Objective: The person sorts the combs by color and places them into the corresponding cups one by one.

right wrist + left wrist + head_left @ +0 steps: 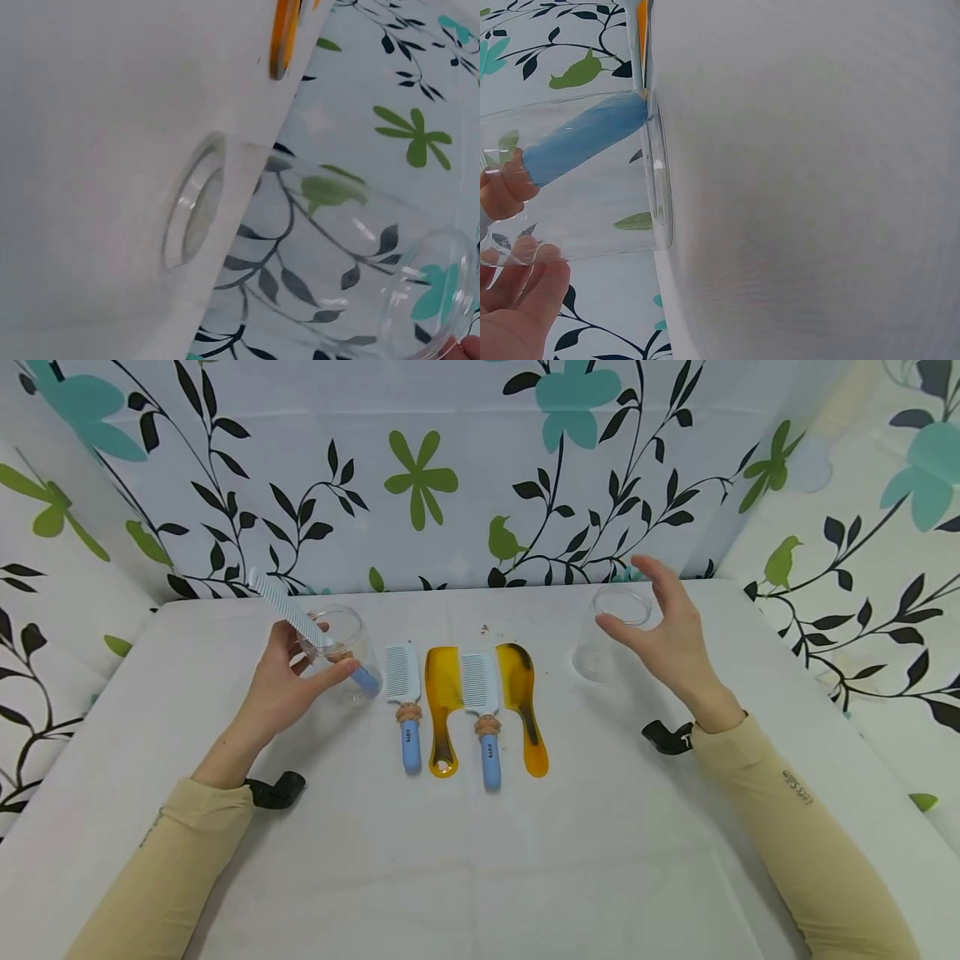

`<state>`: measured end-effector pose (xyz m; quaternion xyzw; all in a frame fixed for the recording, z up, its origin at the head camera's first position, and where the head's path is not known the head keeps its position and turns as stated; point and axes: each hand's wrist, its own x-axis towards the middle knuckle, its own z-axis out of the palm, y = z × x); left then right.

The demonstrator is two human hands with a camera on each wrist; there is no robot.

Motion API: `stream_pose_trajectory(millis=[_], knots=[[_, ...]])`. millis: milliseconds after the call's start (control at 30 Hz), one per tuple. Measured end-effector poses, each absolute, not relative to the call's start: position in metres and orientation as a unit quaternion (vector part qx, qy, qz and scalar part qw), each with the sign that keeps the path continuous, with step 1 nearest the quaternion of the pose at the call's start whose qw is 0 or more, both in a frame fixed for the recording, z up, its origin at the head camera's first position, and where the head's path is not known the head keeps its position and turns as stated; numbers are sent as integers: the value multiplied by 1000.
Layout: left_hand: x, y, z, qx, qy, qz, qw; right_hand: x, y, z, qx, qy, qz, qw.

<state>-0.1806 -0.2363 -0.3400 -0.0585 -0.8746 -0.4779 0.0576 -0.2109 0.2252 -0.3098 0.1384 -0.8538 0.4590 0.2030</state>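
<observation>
My left hand [288, 681] grips a clear plastic jar [341, 618] at the left, with the thumb across its near side. Inside the jar leans a light blue comb [288, 610], its toothed end out over the rim above my hand. Its blue handle [592, 139] and a brown figure show through the wall in the left wrist view. My right hand [671, 643] has its thumb and fingers spread beside the rim of a second clear jar [592, 652], upright at the right. In the right wrist view that jar [292, 255] has nothing inside, and a fingertip shows near its rim.
Between the jars lie two blue-handled combs [410, 743] [490, 760] with brown figures and two amber combs [442, 693] [528, 710]. Small brown specks [484, 629] lie behind them. A leaf-patterned curtain [450, 410] rises at the back edge of the white table [465, 877].
</observation>
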Motion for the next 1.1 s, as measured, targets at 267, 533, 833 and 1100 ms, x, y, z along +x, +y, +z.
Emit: stream_pose_trajectory(millis=[267,533,833,1100], knots=[[-179,-235,-338,-61,-873,-480,57,-227,249,-323,96,-816,563,89],[-181,-236,-339,-57,-875,-478,54,-233,253,-335,82,-756,649,16],[-181,-237,-340,-56,-875,-478,55,-238,258,-355,110,-738,665,-22],[-182,-237,-341,-59,-873,-481,56,-243,263,-373,146,-708,689,-47]])
